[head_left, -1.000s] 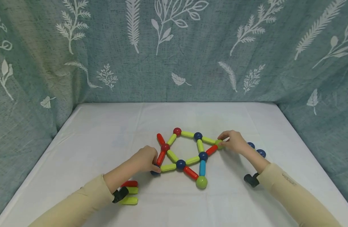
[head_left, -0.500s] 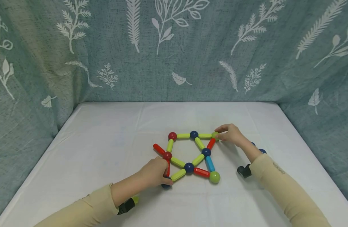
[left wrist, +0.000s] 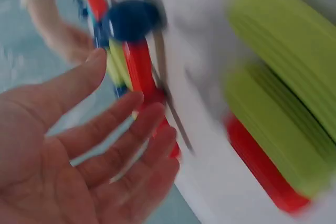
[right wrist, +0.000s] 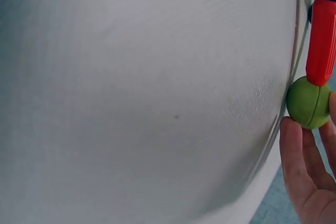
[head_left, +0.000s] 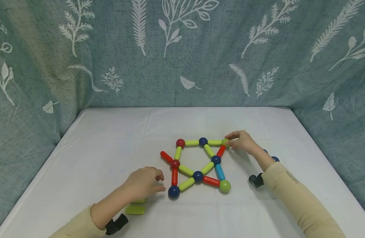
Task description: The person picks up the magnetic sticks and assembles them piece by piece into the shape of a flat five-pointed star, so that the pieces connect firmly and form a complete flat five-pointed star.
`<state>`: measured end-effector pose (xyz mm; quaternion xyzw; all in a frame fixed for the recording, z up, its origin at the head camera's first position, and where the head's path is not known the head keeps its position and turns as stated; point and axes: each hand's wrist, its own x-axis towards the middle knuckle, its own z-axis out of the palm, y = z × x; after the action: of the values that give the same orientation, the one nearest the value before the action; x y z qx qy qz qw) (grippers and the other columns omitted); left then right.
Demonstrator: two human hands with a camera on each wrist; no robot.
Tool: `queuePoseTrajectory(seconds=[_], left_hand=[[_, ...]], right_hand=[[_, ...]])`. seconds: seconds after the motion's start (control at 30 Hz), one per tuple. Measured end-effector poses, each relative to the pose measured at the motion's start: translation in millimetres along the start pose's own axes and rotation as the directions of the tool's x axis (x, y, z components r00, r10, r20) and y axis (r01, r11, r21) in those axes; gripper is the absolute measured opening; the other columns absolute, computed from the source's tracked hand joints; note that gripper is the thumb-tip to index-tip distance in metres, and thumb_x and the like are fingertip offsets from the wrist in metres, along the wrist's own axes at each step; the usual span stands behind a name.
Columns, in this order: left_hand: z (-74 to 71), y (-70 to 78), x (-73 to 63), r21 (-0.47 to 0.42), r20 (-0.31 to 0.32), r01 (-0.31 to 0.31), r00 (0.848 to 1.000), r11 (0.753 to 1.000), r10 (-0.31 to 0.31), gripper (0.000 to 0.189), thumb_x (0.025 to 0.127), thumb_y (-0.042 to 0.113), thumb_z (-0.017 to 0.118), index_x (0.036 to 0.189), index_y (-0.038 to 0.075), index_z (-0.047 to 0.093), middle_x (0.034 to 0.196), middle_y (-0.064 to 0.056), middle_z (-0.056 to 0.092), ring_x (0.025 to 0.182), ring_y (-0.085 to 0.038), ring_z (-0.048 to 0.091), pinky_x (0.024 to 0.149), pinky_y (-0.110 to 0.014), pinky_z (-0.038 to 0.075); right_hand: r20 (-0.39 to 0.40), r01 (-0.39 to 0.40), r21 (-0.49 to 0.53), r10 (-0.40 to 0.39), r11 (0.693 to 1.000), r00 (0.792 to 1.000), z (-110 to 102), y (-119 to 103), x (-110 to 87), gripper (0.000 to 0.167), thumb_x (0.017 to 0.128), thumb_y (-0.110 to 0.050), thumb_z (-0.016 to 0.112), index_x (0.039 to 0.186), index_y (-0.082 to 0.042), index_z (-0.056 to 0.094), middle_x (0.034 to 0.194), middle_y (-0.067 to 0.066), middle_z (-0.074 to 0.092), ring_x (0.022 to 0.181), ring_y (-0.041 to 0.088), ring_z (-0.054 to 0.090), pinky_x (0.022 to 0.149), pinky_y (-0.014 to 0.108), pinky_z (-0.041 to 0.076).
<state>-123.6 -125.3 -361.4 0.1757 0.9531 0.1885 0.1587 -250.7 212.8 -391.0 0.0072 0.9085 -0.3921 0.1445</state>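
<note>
A flat frame of magnetic rods and balls lies on the white table. My right hand (head_left: 243, 142) pinches the green ball (right wrist: 310, 103) at its far right corner, where a red rod (right wrist: 321, 40) meets it. My left hand (head_left: 143, 183) is off the frame, with fingers loosely spread and nothing in them. Just to its right is the dark blue ball (head_left: 174, 192) at the near left corner. From that ball a red rod (head_left: 174, 177) leads to a red ball (head_left: 175, 164), and a lime rod (head_left: 186, 184) to another blue ball (head_left: 198, 176).
Loose lime rods (left wrist: 278, 124) and a red rod (left wrist: 265, 174) lie beneath my left wrist. Two blue balls (head_left: 275, 159) sit behind my right forearm, partly hidden. A patterned green curtain (head_left: 182, 82) hangs behind the table's far edge.
The frame has turned, its left end coming nearer and its right end moving away. My left hand has since let go of the blue ball and drawn left; the right still pinches the green ball.
</note>
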Motion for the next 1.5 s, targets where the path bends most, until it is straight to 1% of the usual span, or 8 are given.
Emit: queuePoseTrajectory(seconds=[0.13,0.3,0.57,0.67,0.9,1.13,1.3,1.5], left_hand=[[-12.0,-32.7,-8.2,-0.125,-0.025,-0.039,0.999,0.991,0.036,0.022,0.080,0.022,0.070,0.098,0.009,0.067,0.092,0.001,0.063,0.087,-0.018,0.057,0.074,-0.036,0.049],[-13.4,-68.5,-16.1,-0.237,-0.037,-0.113,0.994,0.965,0.107,0.026,0.082,0.021,0.068,0.101,0.004,0.066,0.096,-0.002,0.064,0.087,-0.020,0.056,0.071,-0.032,0.051],[-6.1,-94.4,-27.5,-0.268,0.037,-0.095,0.993,0.959,0.109,0.024,0.080,0.019,0.070,0.100,0.006,0.066,0.094,0.003,0.063,0.083,-0.015,0.055,0.070,-0.028,0.047],[-5.0,-96.4,-30.2,-0.275,0.044,-0.108,0.991,0.955,0.125,0.020,0.080,0.018,0.070,0.097,0.007,0.067,0.093,0.004,0.062,0.082,-0.013,0.055,0.069,-0.027,0.047],[-4.6,-96.0,-32.4,-0.293,0.082,-0.065,0.992,0.954,0.093,0.014,0.078,0.010,0.070,0.092,0.008,0.068,0.090,0.004,0.062,0.081,-0.014,0.055,0.066,-0.027,0.046],[-13.8,-90.2,-24.5,-0.259,0.066,-0.069,0.994,0.963,0.089,0.013,0.077,0.007,0.071,0.090,0.005,0.068,0.088,0.000,0.063,0.078,-0.015,0.059,0.066,-0.028,0.050],[-26.2,-78.7,-4.6,-0.210,-0.001,-0.093,0.996,0.973,0.095,0.011,0.080,0.005,0.068,0.090,0.004,0.068,0.089,-0.003,0.063,0.078,-0.017,0.061,0.067,-0.031,0.051],[-36.6,-63.9,39.1,-0.186,-0.105,-0.052,0.994,0.981,0.032,0.013,0.084,0.006,0.063,0.096,0.002,0.067,0.093,-0.009,0.065,0.082,-0.020,0.060,0.070,-0.034,0.050]], right_hand=[[-0.005,0.002,-0.004,-0.002,1.000,1.000,-1,0,0.4,0.034,0.086,-0.014,0.064,0.117,0.000,0.060,0.121,0.021,0.054,0.080,0.019,0.059,0.073,0.029,0.051],[-0.008,-0.008,0.000,0.008,1.000,1.000,-1,0,0.5,0.035,0.085,-0.014,0.064,0.117,0.000,0.060,0.121,0.020,0.054,0.079,0.019,0.059,0.073,0.029,0.051],[-0.006,-0.028,0.014,0.028,1.000,1.000,-1,-1,0.4,0.035,0.085,-0.015,0.065,0.117,-0.001,0.060,0.122,0.020,0.054,0.077,0.018,0.058,0.072,0.028,0.050],[-0.011,-0.037,0.015,0.037,0.999,0.999,0,-1,0.0,0.035,0.085,-0.016,0.065,0.117,-0.002,0.060,0.122,0.019,0.054,0.077,0.019,0.058,0.071,0.027,0.050],[-0.015,-0.045,0.023,0.045,0.999,0.999,1,0,-0.4,0.035,0.085,-0.016,0.065,0.117,-0.003,0.060,0.123,0.019,0.054,0.079,0.020,0.058,0.071,0.027,0.050],[-0.019,-0.043,0.029,0.043,0.999,0.999,2,0,-0.9,0.036,0.085,-0.016,0.065,0.118,-0.003,0.060,0.122,0.018,0.054,0.076,0.018,0.058,0.072,0.028,0.050],[-0.023,-0.046,0.022,0.047,0.999,0.999,2,0,-1.4,0.035,0.085,-0.016,0.065,0.118,-0.003,0.060,0.122,0.018,0.054,0.075,0.018,0.058,0.073,0.029,0.050],[-0.025,-0.049,0.020,0.049,0.999,0.998,2,-1,-1.8,0.035,0.086,-0.016,0.064,0.118,-0.003,0.060,0.122,0.018,0.055,0.072,0.017,0.057,0.071,0.028,0.050]])
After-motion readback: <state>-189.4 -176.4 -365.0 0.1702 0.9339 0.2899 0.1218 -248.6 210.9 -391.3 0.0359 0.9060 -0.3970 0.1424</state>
